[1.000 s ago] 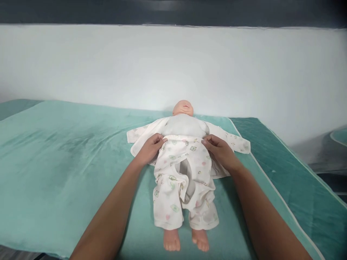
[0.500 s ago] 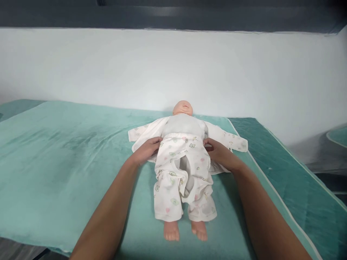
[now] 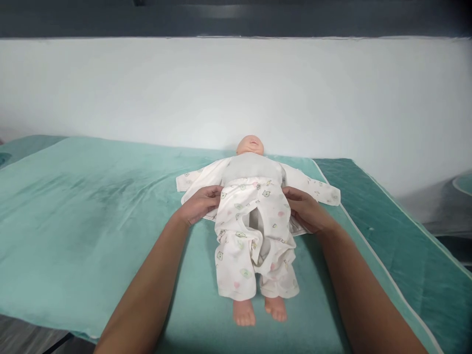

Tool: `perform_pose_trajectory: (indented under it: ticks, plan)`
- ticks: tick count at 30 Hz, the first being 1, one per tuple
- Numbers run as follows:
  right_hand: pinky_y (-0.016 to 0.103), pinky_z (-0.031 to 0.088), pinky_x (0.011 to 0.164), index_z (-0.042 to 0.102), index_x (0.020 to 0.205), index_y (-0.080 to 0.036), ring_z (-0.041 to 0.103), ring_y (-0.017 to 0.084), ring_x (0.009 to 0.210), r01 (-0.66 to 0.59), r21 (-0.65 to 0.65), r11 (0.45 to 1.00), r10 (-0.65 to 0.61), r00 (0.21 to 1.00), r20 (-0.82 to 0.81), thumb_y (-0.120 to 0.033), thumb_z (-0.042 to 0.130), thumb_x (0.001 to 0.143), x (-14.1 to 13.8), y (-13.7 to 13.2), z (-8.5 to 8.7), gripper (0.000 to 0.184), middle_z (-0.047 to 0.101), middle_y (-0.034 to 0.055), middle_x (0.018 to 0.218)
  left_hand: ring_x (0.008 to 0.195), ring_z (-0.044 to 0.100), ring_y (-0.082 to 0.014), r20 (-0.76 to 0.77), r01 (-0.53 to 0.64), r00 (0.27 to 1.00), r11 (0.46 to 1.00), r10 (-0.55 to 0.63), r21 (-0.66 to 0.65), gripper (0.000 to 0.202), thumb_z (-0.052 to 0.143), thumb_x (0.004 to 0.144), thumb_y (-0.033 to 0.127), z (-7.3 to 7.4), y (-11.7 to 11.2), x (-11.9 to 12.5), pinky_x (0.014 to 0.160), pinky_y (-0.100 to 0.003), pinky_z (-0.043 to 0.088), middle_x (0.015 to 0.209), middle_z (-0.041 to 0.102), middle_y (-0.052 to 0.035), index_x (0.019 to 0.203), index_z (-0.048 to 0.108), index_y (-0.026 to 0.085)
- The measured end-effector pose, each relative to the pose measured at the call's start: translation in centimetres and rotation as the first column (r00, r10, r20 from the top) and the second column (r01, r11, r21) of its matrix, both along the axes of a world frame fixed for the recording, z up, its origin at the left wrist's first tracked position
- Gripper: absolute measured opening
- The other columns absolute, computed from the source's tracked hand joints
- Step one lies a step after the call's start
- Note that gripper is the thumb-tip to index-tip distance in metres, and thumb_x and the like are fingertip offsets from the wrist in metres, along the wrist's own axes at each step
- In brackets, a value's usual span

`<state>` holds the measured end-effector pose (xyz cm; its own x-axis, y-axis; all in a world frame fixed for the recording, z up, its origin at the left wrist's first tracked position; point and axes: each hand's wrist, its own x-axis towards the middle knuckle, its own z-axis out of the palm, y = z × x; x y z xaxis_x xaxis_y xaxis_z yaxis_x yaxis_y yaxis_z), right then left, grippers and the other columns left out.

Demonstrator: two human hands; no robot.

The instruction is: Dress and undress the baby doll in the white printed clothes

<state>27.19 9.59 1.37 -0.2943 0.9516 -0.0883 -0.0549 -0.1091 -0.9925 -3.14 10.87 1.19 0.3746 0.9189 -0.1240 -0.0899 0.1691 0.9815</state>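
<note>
A baby doll (image 3: 252, 166) lies on its back, head toward the wall and bare feet toward me. Its patterned white open-crotch pants (image 3: 239, 285) reach up to the waist, with folds bunched around the knees. Under its back a white long-sleeved baby shirt (image 3: 320, 191) is spread open, sleeves out to both sides. My left hand (image 3: 202, 203) grips the left edge of the pants near the waistband, fingers closed. On the opposite side my right hand (image 3: 305, 208) has its fingers closed at the pants' right edge; its fingertips are partly hidden by the cloth.
A light green sheet (image 3: 92, 236) covers the table, with a darker green cover (image 3: 391, 221) along the right. Behind the doll's head rises a white wall (image 3: 236, 88). Overhead runs a dark ledge (image 3: 236, 22).
The doll's legs and the pants have shifted slightly to the right in view. My right hand has moved a little to the right, while my left hand stays almost in place.
</note>
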Motion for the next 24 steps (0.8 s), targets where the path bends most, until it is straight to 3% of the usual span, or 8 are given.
perform_pose_trajectory:
  ticks: [3, 6, 10, 14, 18, 24]
  plan:
    - [0.028, 0.042, 0.059, 0.059, 0.079, -0.021, 0.052, 0.013, 0.062, 0.025, 0.035, 0.999, -0.026, 1.0, 0.005, -0.039, 0.078, 0.069, -0.3, 0.2, -0.5, 0.028, 0.061, -0.0015, 0.073, 0.08, 0.06, -0.0143, 0.018, -0.004, 1.0, 1.0, 0.004, -0.009, 0.023, 0.075, 0.066, 0.022, 0.0, 0.0, 0.2, 0.073, -0.026, 0.046, 0.089, 0.066, -0.0037, 0.087, 0.067, 0.017]
    - [0.026, 0.038, 0.054, 0.054, 0.073, -0.02, 0.047, 0.012, 0.059, 0.139, 0.112, 0.984, -0.144, 0.989, 0.039, -0.038, 0.078, 0.066, -1.1, 0.4, -1.1, 0.03, 0.057, -0.0036, 0.067, 0.071, 0.056, -0.0122, 0.048, -0.049, 0.998, 0.999, 0.05, -0.018, 0.018, 0.071, 0.067, 0.021, 0.1, -0.2, 0.6, 0.066, -0.024, 0.044, 0.08, 0.061, -0.0009, 0.081, 0.062, 0.016]
    - [0.025, 0.037, 0.054, 0.05, 0.067, -0.021, 0.046, 0.012, 0.06, 0.332, 0.217, 0.918, -0.35, 0.935, 0.052, -0.034, 0.079, 0.061, -2.5, 0.4, -1.2, 0.032, 0.055, -0.0042, 0.066, 0.061, 0.047, -0.0094, 0.054, -0.162, 0.985, 0.987, 0.163, -0.02, 0.014, 0.067, 0.068, 0.023, 0.1, -0.6, 1.4, 0.053, -0.02, 0.035, 0.069, 0.051, 0.0031, 0.077, 0.057, 0.018]
    - [0.026, 0.037, 0.054, 0.047, 0.07, -0.023, 0.047, 0.014, 0.062, 0.445, 0.201, 0.873, -0.451, 0.893, -0.019, -0.036, 0.079, 0.058, -3.8, 0.4, -0.9, 0.037, 0.053, -0.0053, 0.065, 0.062, 0.046, -0.009, 0.092, -0.263, 0.961, 0.965, 0.261, 0.011, 0.011, 0.063, 0.071, 0.023, 0.0, -0.6, 2.2, 0.054, -0.019, 0.035, 0.069, 0.049, 0.0037, 0.075, 0.054, 0.018]
    - [0.03, 0.04, 0.057, 0.046, 0.072, -0.025, 0.049, 0.017, 0.066, 0.422, 0.211, 0.881, -0.435, 0.9, 0.015, -0.043, 0.078, 0.06, -4.0, 0.5, -0.8, 0.038, 0.053, -0.0033, 0.069, 0.061, 0.045, -0.0087, 0.102, -0.307, 0.947, 0.951, 0.303, 0.027, 0.011, 0.061, 0.074, 0.026, -0.1, -0.5, 2.8, 0.053, -0.019, 0.035, 0.07, 0.05, 0.0038, 0.075, 0.054, 0.018]
    - [0.035, 0.043, 0.065, 0.048, 0.075, -0.028, 0.049, 0.022, 0.073, 0.29, 0.362, 0.886, -0.368, 0.914, 0.168, -0.046, 0.079, 0.067, -3.4, 0.5, -0.7, 0.037, 0.056, 0.0022, 0.078, 0.056, 0.039, -0.0078, 0.068, -0.326, 0.944, 0.945, 0.324, 0.026, 0.01, 0.059, 0.074, 0.022, -0.1, -0.4, 3.1, 0.049, -0.018, 0.03, 0.063, 0.045, 0.005, 0.071, 0.049, 0.019]
